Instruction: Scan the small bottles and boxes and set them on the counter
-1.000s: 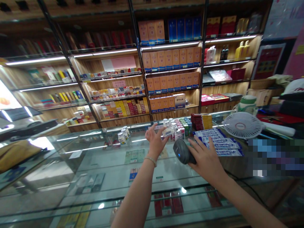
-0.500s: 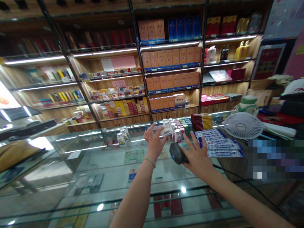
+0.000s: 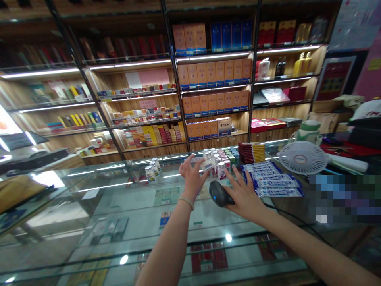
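My left hand (image 3: 193, 176) is over the glass counter (image 3: 127, 210), its thumb and index finger around a small clear container (image 3: 208, 163) with a white label. My right hand (image 3: 244, 198) holds a black handheld scanner (image 3: 219, 194) with a small blue light, thumb beneath it and the other fingers spread forward. Just beyond both hands stand rows of small jars (image 3: 222, 170) with white, pink and green colours. Three similar jars (image 3: 152, 170) stand apart to the left on the glass.
Right of the jars are stacked red and yellow packets (image 3: 251, 153), blue-and-white sachets (image 3: 275, 180) and a white fan (image 3: 303, 157). A black cable (image 3: 297, 217) runs right from the scanner. Shelves with orange boxes (image 3: 211, 74) stand behind the counter.
My right hand and the scanner have shifted slightly left. My left hand keeps nearly the same place and pose, with the container still between its fingers.
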The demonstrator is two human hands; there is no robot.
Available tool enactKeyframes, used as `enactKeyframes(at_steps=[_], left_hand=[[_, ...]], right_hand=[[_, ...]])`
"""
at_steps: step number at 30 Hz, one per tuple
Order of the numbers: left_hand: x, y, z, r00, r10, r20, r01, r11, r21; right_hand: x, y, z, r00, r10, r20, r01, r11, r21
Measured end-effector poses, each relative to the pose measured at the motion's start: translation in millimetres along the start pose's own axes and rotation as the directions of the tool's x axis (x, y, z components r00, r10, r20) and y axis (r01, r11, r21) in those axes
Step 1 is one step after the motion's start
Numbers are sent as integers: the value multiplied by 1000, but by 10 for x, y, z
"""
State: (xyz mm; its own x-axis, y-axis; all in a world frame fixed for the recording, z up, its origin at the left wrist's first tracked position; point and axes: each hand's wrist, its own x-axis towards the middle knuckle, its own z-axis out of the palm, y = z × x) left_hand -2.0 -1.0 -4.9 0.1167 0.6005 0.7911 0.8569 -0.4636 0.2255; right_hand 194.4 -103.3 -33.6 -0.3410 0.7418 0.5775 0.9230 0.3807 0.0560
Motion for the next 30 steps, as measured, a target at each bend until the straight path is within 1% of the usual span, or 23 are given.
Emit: enactKeyframes(at_steps=[3,5,10,13,15,18,20,22,26,30], left_hand=[[0,-5,0,1000,8,-2,-8,1000,1],[-1,-8,3,1000,13,-2,-13,1000,4],[-4,-14,9,1000,25,8,-25,1000,6],[-4,-19,19,1000,24,12,-24,1000,2],[-2,-22,28,1000,22,13,-22,1000,-1],[-1,-24,39,1000,16,7,-16,1000,0],[-1,-25,43,1000,19,2,-19,1000,-1],[-2,-24,41,1000,26,1,-26,1000,-3],[1,-8,28,1000,23,9,-23,1000,-3],[7,31,27,999,37,9,-37,999,3]], right_hand=[[-6,-6,-30,999,-19,47,17,999,46],[-25,-10,-57,995,-33,99,25,996,82],[-33,50,-141,958,-123,260,81,983,166],[68,132,-204,947,-142,287,98,982,162],[194,196,-234,964,-91,251,62,991,123],[437,306,-226,993,32,117,-37,998,45],[596,387,-176,996,83,19,-84,996,26],[726,465,-99,995,90,-43,-88,996,33],[885,576,75,992,73,-104,-67,996,64],[953,629,206,987,115,-113,-102,988,117]])
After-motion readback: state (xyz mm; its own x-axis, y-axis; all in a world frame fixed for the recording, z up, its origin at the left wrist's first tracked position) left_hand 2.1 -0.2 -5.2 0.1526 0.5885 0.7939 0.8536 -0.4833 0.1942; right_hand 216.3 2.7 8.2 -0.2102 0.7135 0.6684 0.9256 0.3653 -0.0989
